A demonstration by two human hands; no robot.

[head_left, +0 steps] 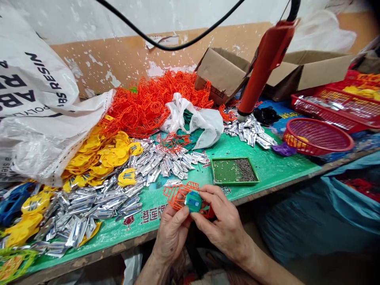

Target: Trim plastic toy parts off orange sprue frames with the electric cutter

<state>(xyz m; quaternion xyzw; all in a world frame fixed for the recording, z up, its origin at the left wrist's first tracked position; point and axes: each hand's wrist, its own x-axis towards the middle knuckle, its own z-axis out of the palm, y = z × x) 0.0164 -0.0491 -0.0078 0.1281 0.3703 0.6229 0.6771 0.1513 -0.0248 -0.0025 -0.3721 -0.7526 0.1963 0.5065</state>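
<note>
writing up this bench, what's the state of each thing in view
left hand, closed on orange frame
right hand, gripping teal piece
orange frame, held
teal piece, held
red tool, tilted, tip down
white sack, crumpled
left cardboard box, open, tilted
right cardboard box, open
green tray, uncovered, holding dark bits
round red basket, upright, uncovered

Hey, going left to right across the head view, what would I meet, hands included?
Blue plastic part → pile of yellow pieces → left hand → held teal piece → right hand → purple piece → round red basket.
</note>
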